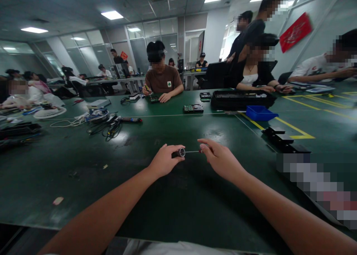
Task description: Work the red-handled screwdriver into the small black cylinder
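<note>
My left hand (166, 159) is closed around a dark cylindrical part (182, 152) whose round, light-rimmed end faces right. Between finger and thumb of my right hand (219, 156) is the red-and-black handle of a screwdriver (192, 151). Its thin metal shaft points left, and the tip meets or comes very near the round end of the cylinder; I cannot tell which. Both hands are held over the green table (156, 214). Most of the cylinder's body is hidden by my left fingers, and much of the handle by my right ones.
Cables (111, 128) and a white fan grille (50, 112) lie at the left. Across the table, a person (164, 78) works near a hard drive (193, 108). A black casing (242, 99), a blue bin (260, 113) and black brackets (284, 139) are toward the right.
</note>
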Action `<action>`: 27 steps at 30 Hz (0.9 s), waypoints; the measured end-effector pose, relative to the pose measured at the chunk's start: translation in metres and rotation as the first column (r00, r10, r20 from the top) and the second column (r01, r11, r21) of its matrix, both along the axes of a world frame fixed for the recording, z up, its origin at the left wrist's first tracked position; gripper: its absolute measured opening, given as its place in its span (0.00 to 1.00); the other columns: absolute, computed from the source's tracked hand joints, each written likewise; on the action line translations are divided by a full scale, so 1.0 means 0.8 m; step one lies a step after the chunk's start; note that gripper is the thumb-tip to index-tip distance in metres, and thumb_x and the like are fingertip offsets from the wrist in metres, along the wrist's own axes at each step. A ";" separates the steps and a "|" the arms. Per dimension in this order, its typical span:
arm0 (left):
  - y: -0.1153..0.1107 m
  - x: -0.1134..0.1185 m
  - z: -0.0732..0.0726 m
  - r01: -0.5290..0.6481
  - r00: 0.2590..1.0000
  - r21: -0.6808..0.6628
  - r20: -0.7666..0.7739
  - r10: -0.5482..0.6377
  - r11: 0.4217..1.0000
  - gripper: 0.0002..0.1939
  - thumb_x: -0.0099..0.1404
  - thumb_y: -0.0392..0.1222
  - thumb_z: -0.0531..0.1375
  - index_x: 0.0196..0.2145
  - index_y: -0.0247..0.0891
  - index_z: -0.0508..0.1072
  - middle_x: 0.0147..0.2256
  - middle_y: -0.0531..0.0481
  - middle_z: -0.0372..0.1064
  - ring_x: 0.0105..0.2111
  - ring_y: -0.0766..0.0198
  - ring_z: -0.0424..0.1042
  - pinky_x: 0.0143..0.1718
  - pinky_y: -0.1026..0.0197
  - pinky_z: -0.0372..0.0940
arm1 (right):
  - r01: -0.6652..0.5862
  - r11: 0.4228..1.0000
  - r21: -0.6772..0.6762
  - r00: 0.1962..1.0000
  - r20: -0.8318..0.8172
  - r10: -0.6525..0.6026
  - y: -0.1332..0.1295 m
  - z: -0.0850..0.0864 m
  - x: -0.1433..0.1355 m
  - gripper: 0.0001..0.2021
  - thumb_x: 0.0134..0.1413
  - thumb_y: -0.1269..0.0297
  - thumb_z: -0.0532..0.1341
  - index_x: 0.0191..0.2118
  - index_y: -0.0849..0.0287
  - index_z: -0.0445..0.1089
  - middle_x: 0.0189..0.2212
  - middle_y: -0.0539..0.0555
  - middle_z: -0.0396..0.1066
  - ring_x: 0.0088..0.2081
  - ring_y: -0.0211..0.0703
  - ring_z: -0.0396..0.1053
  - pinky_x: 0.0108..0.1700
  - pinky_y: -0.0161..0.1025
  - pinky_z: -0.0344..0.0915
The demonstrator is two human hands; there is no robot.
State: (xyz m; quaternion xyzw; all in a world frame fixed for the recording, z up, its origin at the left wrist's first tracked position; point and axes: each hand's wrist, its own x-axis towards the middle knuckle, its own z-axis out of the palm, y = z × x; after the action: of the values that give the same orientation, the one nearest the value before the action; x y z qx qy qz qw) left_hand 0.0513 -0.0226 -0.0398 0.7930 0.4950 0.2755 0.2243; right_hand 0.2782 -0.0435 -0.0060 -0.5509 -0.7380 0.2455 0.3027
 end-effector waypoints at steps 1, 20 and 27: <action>0.000 0.000 0.000 0.003 1.000 -0.001 -0.002 -0.003 1.000 0.19 0.62 0.41 0.65 0.52 0.49 0.73 0.51 0.54 0.74 0.53 0.55 0.70 0.65 0.37 0.44 | -0.004 1.000 0.015 1.000 0.013 0.004 -0.001 0.001 0.000 0.21 0.66 0.57 0.51 0.59 0.58 0.67 0.34 0.54 0.77 0.25 0.42 0.69 0.29 0.41 0.63; -0.001 0.003 0.000 0.006 1.000 -0.003 -0.010 -0.006 1.000 0.19 0.62 0.40 0.65 0.52 0.49 0.74 0.51 0.52 0.73 0.54 0.54 0.70 0.66 0.37 0.42 | -0.065 0.991 0.118 0.998 -0.001 0.065 -0.006 0.002 -0.001 0.21 0.65 0.59 0.52 0.60 0.57 0.64 0.29 0.51 0.73 0.27 0.42 0.68 0.31 0.40 0.63; -0.001 0.001 0.000 0.008 1.000 -0.001 0.003 -0.008 1.000 0.19 0.62 0.41 0.65 0.52 0.49 0.73 0.51 0.52 0.73 0.53 0.54 0.70 0.66 0.37 0.42 | -0.027 0.998 0.053 0.999 -0.046 0.029 -0.006 0.003 0.000 0.21 0.68 0.55 0.48 0.60 0.56 0.64 0.33 0.54 0.75 0.27 0.43 0.69 0.30 0.40 0.63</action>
State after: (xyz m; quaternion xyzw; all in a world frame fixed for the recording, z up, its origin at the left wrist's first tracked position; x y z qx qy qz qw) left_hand 0.0524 -0.0233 -0.0396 0.7945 0.4915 0.2757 0.2264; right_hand 0.2784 -0.0482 -0.0040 -0.5265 -0.7445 0.2430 0.3309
